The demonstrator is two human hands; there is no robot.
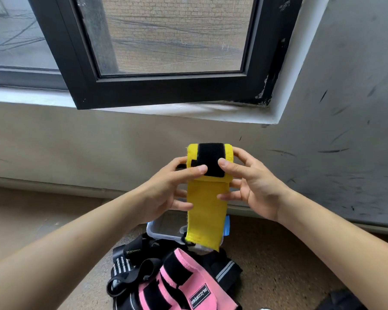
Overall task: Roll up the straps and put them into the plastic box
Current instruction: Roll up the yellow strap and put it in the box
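A yellow strap [207,204] with a black hook-and-loop patch is held up in front of me, its top end folded over into the start of a roll. My left hand [166,191] grips the roll's left side, thumb on the black patch. My right hand [253,182] grips the right side, thumb also on the patch. The strap's loose tail hangs down over a clear plastic box [164,229] on the floor. Below the box lies a pile of straps: a pink one [188,283] and black ones with white stripes [126,262].
A grey scuffed wall [345,130] stands ahead and to the right. A black-framed window sash [166,88] swings inward over a white sill, above my hands. The floor [278,265] is brown and speckled. A dark object [343,300] sits at the bottom right.
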